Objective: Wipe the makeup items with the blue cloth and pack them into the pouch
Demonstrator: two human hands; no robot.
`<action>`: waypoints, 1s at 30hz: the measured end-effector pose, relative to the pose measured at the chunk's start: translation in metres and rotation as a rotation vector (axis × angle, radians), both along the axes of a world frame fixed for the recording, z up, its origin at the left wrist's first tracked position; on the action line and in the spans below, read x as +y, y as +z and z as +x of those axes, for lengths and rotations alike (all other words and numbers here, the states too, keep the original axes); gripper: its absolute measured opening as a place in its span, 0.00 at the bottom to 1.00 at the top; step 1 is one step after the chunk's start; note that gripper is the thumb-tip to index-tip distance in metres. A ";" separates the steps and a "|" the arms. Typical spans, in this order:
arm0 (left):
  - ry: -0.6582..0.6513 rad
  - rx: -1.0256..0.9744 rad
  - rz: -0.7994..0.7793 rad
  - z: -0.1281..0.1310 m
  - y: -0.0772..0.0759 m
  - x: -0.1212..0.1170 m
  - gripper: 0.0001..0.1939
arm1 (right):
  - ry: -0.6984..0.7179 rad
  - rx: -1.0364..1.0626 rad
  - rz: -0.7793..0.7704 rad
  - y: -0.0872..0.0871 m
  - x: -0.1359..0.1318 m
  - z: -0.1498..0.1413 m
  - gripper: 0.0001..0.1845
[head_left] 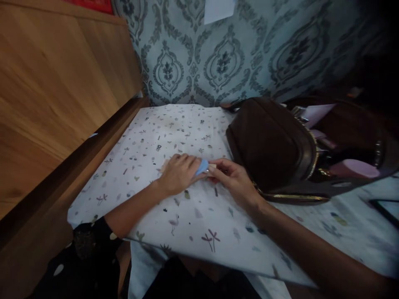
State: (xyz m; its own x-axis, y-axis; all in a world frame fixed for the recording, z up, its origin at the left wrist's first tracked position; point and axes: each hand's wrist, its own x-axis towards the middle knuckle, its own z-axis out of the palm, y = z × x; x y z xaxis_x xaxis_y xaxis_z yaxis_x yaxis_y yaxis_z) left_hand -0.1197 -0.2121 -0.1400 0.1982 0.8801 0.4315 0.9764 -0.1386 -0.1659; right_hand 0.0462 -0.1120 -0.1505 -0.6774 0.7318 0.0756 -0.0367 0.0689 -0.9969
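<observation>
My left hand (178,173) rests knuckles-up on the white patterned tablecloth (162,137), its fingers curled over a small light-blue object (202,167). My right hand (230,179) meets it from the right, fingers pinched on the pale end of the same small thing. What the object is I cannot make out. Both forearms lie across the table's front edge.
A dark brown handbag (268,141) lies open just right of my hands, with pink and lilac items (355,169) showing inside. A wooden cabinet side (56,91) runs along the left. Patterned grey wallpaper (224,54) backs the table. A dark flat device (386,209) sits at far right.
</observation>
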 end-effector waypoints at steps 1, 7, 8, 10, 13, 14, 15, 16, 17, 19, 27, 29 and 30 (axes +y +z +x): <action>0.001 -0.015 -0.016 -0.011 -0.002 -0.002 0.27 | 0.002 -0.001 -0.016 0.000 0.000 0.000 0.19; 0.106 -0.356 -0.117 -0.062 -0.006 -0.005 0.29 | 0.034 -0.022 -0.005 0.001 0.002 0.001 0.20; 0.127 -0.396 -0.118 -0.065 -0.006 -0.003 0.29 | 0.057 -0.022 -0.003 0.001 0.002 0.002 0.21; 0.162 -0.427 -0.106 -0.068 -0.008 0.000 0.28 | 0.113 0.003 0.000 0.001 0.002 0.002 0.24; 0.236 -0.434 -0.045 -0.069 -0.010 0.002 0.26 | 0.159 0.050 0.044 0.000 0.001 0.002 0.26; 0.266 -0.438 -0.004 -0.068 -0.010 0.001 0.26 | 0.152 0.050 0.078 -0.001 0.001 0.002 0.24; 0.285 -0.441 0.050 -0.066 -0.008 0.000 0.25 | 0.136 0.043 0.118 -0.001 -0.001 0.002 0.23; 0.286 -0.447 0.116 -0.062 -0.007 -0.001 0.24 | 0.117 0.030 0.157 0.000 -0.002 0.002 0.21; 0.259 -0.451 0.186 -0.056 -0.004 -0.003 0.23 | 0.097 0.017 0.193 0.000 -0.004 0.003 0.20; 0.125 -0.436 0.289 -0.040 0.002 -0.005 0.21 | 0.078 0.001 0.240 0.002 -0.007 0.003 0.18; -0.138 0.034 0.103 -0.009 0.005 0.000 0.24 | 0.052 0.045 0.125 0.003 -0.003 0.002 0.19; -0.078 0.032 0.056 -0.026 0.003 -0.002 0.26 | 0.042 0.022 0.099 0.004 -0.001 0.002 0.21; -0.055 0.017 0.031 -0.037 0.002 -0.003 0.28 | 0.038 0.010 0.093 0.005 0.000 0.002 0.21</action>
